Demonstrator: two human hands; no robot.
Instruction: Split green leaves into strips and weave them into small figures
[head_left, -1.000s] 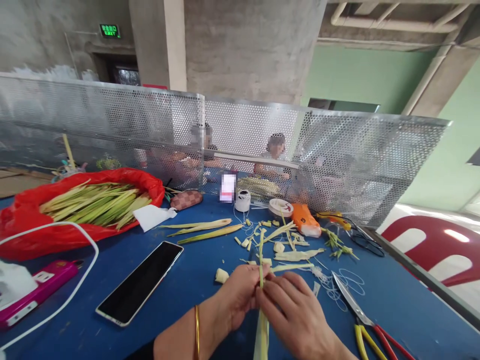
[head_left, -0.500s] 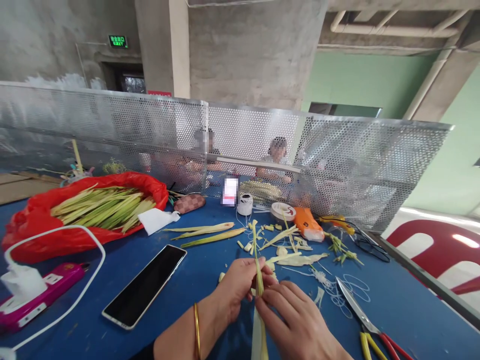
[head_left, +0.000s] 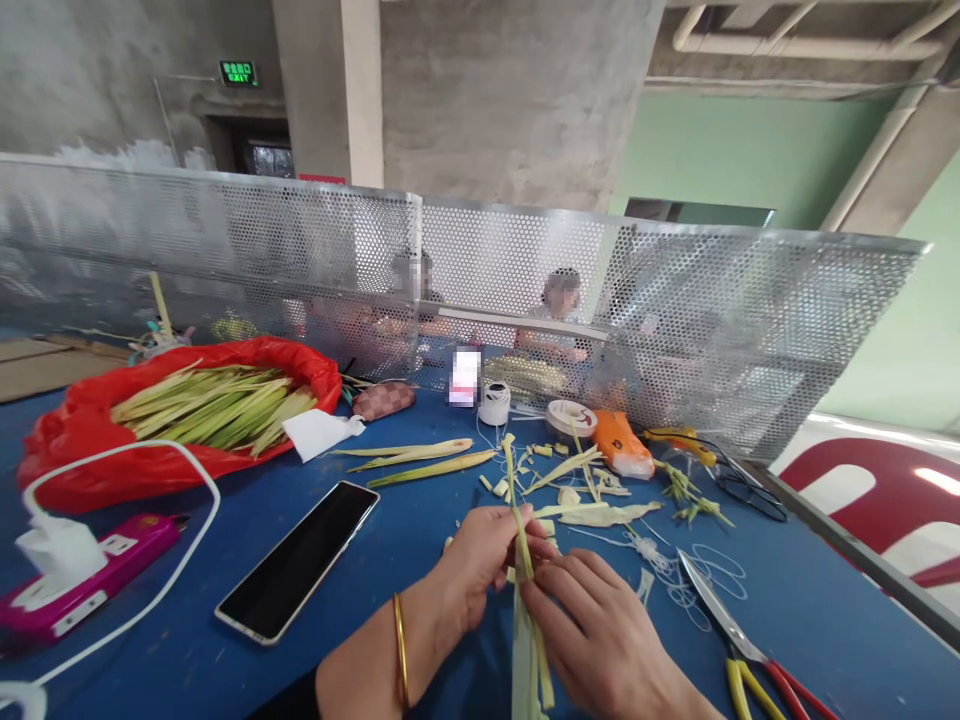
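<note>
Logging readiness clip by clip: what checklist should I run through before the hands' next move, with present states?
1. Left hand has a grip on the leaf strip: ok.
2. Right hand on the strip, nearer the wearer: ok.
3. Scissors apart from both hands: ok.
4. White thread near the scissors tidy: not ok, loosely tangled.
5. Strip sound between the fingertips: cannot tell, partly hidden.

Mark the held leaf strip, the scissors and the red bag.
Leaf strip (head_left: 521,541): head view, on its stretch between the hands.
Scissors (head_left: 729,624): head view, on the metal blades.
Red bag (head_left: 61,440): head view, on its outer left side.
</note>
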